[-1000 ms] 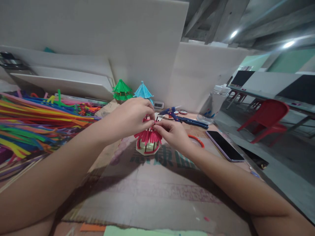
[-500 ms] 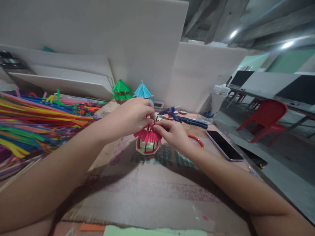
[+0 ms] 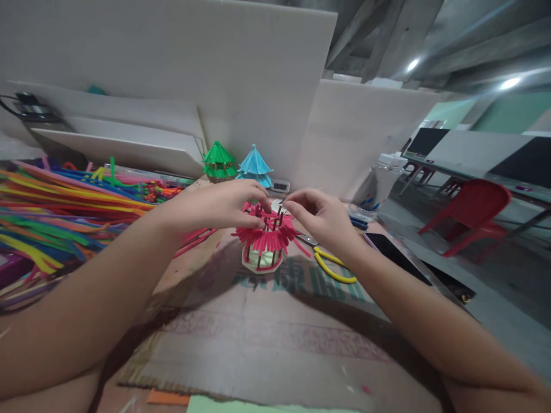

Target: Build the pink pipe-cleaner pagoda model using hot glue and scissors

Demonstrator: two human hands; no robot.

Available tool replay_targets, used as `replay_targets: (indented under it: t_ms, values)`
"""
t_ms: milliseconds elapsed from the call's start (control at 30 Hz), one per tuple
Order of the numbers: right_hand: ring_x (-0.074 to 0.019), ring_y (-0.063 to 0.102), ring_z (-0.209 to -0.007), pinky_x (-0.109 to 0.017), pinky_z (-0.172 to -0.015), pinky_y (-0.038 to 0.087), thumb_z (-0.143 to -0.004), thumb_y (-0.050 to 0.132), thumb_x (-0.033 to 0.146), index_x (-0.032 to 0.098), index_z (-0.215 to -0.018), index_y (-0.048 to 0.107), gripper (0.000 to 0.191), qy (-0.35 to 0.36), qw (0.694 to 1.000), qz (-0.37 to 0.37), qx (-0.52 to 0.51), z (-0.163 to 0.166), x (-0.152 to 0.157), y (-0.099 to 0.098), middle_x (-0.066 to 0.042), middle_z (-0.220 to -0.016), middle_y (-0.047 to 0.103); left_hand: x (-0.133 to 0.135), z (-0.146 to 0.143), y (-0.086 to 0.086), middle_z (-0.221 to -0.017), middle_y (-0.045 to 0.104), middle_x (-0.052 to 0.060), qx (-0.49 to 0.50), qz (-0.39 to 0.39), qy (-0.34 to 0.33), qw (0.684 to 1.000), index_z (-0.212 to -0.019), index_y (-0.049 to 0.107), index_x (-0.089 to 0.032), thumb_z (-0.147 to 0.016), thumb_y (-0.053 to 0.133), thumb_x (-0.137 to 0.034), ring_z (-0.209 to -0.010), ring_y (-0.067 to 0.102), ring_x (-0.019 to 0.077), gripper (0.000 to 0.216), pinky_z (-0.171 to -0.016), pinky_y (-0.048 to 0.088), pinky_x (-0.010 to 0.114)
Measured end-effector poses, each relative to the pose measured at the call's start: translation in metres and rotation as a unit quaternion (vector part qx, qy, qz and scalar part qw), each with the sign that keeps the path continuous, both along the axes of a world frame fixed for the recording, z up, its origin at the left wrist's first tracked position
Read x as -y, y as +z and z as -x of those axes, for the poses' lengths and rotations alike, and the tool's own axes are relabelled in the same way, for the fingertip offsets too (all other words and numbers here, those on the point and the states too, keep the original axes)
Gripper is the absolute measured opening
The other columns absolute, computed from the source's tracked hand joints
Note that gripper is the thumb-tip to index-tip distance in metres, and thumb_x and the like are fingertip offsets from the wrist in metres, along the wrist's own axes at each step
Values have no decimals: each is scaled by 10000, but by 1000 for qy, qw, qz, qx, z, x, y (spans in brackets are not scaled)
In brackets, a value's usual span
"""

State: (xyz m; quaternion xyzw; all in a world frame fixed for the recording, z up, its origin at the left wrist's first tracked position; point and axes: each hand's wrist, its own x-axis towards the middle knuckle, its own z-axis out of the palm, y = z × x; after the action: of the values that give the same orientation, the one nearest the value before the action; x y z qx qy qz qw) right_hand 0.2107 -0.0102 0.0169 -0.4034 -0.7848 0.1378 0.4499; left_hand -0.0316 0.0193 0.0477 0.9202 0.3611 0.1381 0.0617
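Observation:
A small pavilion model (image 3: 263, 244) stands on the cardboard, with a pink-red fringed roof, dark posts and a pale base. My left hand (image 3: 235, 206) is at its left, thumb and fingers curved around the upper part of the roof. On the right, thumb and forefinger of my right hand (image 3: 321, 218) are pinched together by the top of a thin dark stick (image 3: 280, 211) rising from the model; whether they grip it is unclear. Yellow-handled scissors (image 3: 333, 267) lie beneath my right wrist. Behind stand a green pavilion (image 3: 219, 159) and a blue one (image 3: 254, 165).
Many coloured pipe cleaners (image 3: 64, 212) are heaped at left, and red ones (image 3: 193, 240) lie beside my left wrist. A phone (image 3: 398, 258) and a clear bottle (image 3: 374, 183) are at right. White boards (image 3: 258, 86) rise behind. Cardboard (image 3: 258, 344) covers the front.
My hands have drawn apart over the model. Yellow-handled scissors now show at the right, where an orange loop was. The glue gun is out of sight. Red pipe cleaners now show at the left.

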Motion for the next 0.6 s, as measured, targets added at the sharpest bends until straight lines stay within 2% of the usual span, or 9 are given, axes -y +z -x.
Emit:
replay_targets:
  t_ms: [100,200,367,600]
  values:
    - [-143,591,-716,-277,-668,405,-943,672,253,174,-883,787,152,29,996,2,88,8,-1,22,-27,-802,731,0,-4,-1,-1349,690,55,5,7,6,1000,-1172,755,-234,-898,643,-580,-1162,668,229,456,-949,499,285]
    - [-150,596,-742,-283,-672,382,-936,685,234,178,-886,804,141,35,986,10,165,16,-2,33,-30,-831,733,-1,-6,-3,-1261,720,43,6,12,-3,1000,-1162,759,-240,-904,634,-626,-1109,677,225,481,-886,500,274]
    - [-154,586,-768,-288,-671,348,-932,693,206,189,-954,813,123,-2,979,-7,202,21,-1,29,-34,-866,718,-2,-6,-1,-1220,734,40,13,22,-28,999,-1200,759,-241,-929,611,-579,-1091,683,214,458,-863,488,253]
    - [-153,575,-764,-290,-667,339,-948,708,223,181,-919,813,117,-9,979,3,202,21,0,25,-37,-848,699,-2,-8,-1,-1156,750,22,-1,9,-8,1000,-1128,791,-251,-909,596,-574,-958,684,188,437,-796,480,241]
